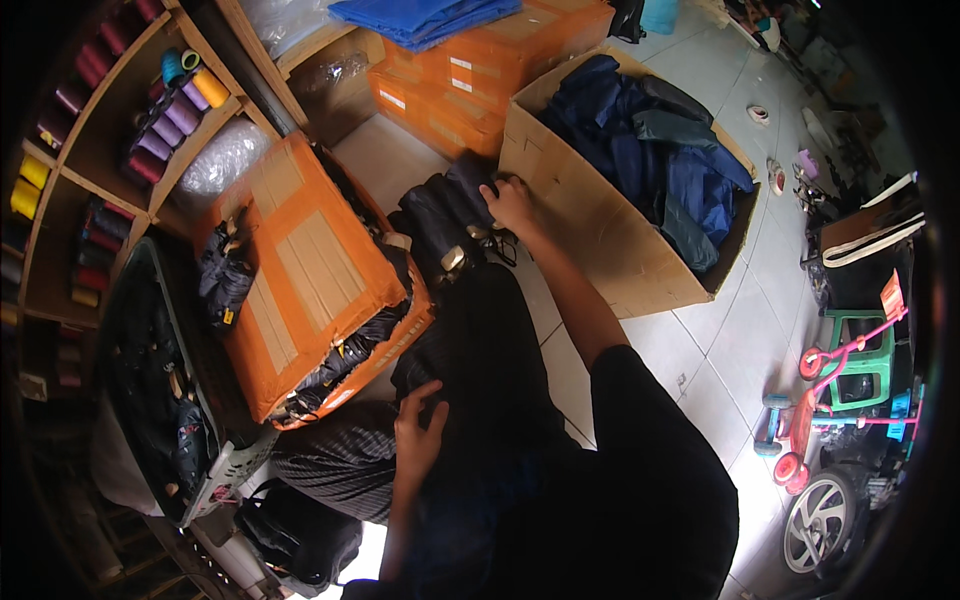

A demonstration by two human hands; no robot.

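Several dark folded umbrellas (428, 222) lie side by side on the floor, some with pale, shiny ends toward me. At the right end of this row, my right hand (512, 205) is closed on one umbrella, most of which its fingers cover. My left hand (415, 435) is low over my lap, thumb and fingers apart against dark cloth; no held thing can be made out. Left of the row stands a cardboard box (290, 250) bound in orange tape, with dark umbrellas showing at its torn side. Another folded umbrella (228, 275) rests on its top.
An open carton (610, 235) holding dark blue cloth stands at the right. A crate (215, 470) with dark bundles is at the left, below shelves of thread spools (175, 110). Taped boxes (450, 100) stand behind; a pink scooter (800, 430) is far right.
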